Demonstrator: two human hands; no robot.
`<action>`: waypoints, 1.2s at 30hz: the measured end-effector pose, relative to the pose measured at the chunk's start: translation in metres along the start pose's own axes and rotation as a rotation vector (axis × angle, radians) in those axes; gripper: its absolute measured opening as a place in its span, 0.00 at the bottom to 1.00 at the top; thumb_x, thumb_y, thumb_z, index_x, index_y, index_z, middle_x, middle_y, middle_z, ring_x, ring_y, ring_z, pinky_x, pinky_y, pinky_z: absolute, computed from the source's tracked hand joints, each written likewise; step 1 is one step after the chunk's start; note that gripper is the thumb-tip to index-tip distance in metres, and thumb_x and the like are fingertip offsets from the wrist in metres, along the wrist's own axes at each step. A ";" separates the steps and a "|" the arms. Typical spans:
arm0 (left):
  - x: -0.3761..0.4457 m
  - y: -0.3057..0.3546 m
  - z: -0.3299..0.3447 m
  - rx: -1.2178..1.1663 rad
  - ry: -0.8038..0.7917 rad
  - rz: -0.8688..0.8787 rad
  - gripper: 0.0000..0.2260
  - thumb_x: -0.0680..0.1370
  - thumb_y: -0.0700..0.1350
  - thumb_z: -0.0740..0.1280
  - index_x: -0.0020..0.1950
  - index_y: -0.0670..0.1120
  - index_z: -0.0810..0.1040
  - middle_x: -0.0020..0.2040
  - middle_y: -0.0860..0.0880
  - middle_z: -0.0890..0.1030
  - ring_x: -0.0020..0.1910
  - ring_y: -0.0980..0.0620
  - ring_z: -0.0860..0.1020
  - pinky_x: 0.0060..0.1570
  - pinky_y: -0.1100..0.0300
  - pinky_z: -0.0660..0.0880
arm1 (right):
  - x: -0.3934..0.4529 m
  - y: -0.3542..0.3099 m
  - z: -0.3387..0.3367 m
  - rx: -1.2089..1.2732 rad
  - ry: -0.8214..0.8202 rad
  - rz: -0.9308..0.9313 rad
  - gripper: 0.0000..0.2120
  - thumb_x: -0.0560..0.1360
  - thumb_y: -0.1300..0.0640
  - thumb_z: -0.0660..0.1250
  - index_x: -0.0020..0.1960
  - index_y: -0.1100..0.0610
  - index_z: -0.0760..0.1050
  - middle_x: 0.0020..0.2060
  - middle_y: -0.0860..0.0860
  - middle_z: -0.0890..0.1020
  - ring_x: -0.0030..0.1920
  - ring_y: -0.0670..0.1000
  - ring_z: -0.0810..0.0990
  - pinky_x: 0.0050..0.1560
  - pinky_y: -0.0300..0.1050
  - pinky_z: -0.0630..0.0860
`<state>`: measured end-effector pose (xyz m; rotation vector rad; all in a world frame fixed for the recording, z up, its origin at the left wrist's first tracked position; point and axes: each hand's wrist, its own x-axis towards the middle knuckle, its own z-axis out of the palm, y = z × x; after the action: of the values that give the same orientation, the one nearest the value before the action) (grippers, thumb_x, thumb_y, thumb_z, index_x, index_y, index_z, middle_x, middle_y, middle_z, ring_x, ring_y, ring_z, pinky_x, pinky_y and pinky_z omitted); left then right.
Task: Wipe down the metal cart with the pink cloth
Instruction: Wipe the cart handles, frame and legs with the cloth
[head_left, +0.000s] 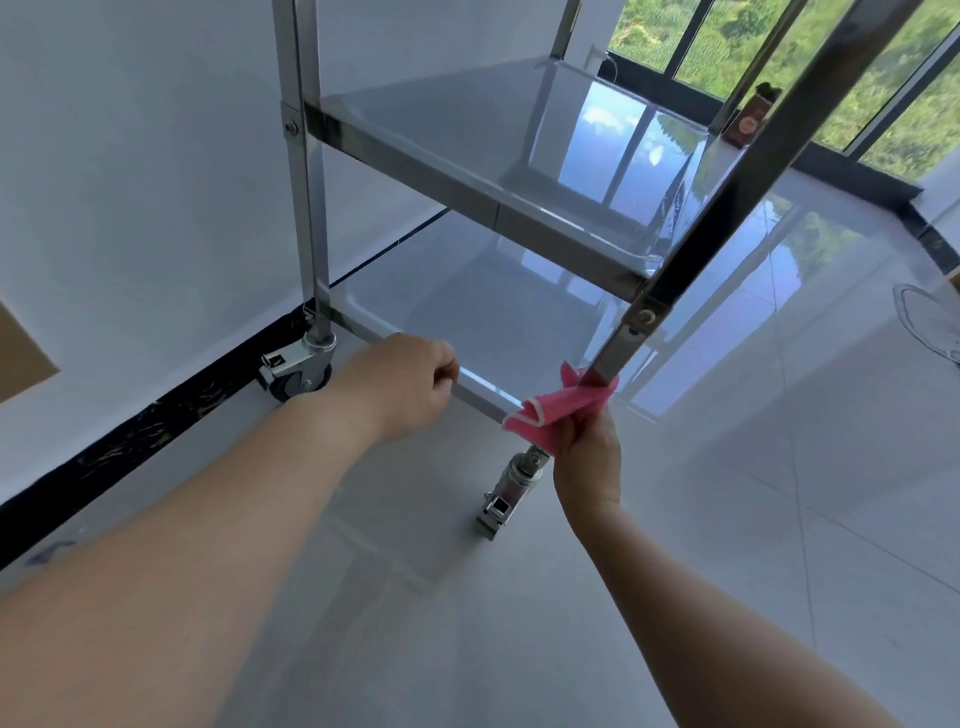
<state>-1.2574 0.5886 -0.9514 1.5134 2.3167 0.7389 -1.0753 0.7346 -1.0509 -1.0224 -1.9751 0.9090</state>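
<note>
The metal cart (467, 171) fills the middle of the head view, with a shiny middle shelf and a bottom shelf (498, 322) on caster wheels. My right hand (589, 457) grips the pink cloth (558, 410), which is wrapped around the foot of the near right leg (727, 218), just above its caster (511, 488). My left hand (402, 387) curls over the front rim of the bottom shelf, left of the cloth.
A white wall with a black skirting strip (156, 415) runs along the left, close to the left caster (298, 371). Glossy floor tiles spread to the right. A window (779, 41) and a small brown box (750, 122) lie behind the cart. A fan's edge (930, 322) shows far right.
</note>
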 end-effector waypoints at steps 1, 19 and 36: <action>-0.002 -0.001 0.000 0.008 0.001 0.003 0.08 0.77 0.45 0.61 0.51 0.49 0.78 0.45 0.49 0.81 0.44 0.47 0.78 0.47 0.52 0.77 | -0.004 0.006 0.004 0.019 -0.019 0.042 0.19 0.77 0.49 0.60 0.67 0.37 0.65 0.62 0.40 0.74 0.60 0.42 0.73 0.58 0.39 0.69; -0.028 -0.012 -0.035 -0.345 -0.258 -0.015 0.40 0.64 0.59 0.72 0.70 0.68 0.53 0.70 0.61 0.63 0.63 0.66 0.61 0.61 0.64 0.59 | -0.023 -0.086 -0.010 -0.258 -0.411 -0.119 0.09 0.77 0.54 0.63 0.43 0.57 0.78 0.36 0.50 0.79 0.35 0.49 0.79 0.38 0.43 0.77; -0.019 -0.027 -0.182 -0.325 0.349 -0.056 0.04 0.72 0.50 0.68 0.42 0.59 0.75 0.37 0.57 0.81 0.35 0.62 0.79 0.33 0.69 0.74 | 0.038 -0.272 -0.006 -0.186 -0.272 -0.542 0.10 0.74 0.48 0.64 0.55 0.45 0.77 0.46 0.35 0.77 0.46 0.36 0.76 0.50 0.38 0.75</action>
<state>-1.3593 0.5147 -0.8157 1.2494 2.3096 1.3807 -1.1825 0.6500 -0.8129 -0.4215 -2.4304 0.5894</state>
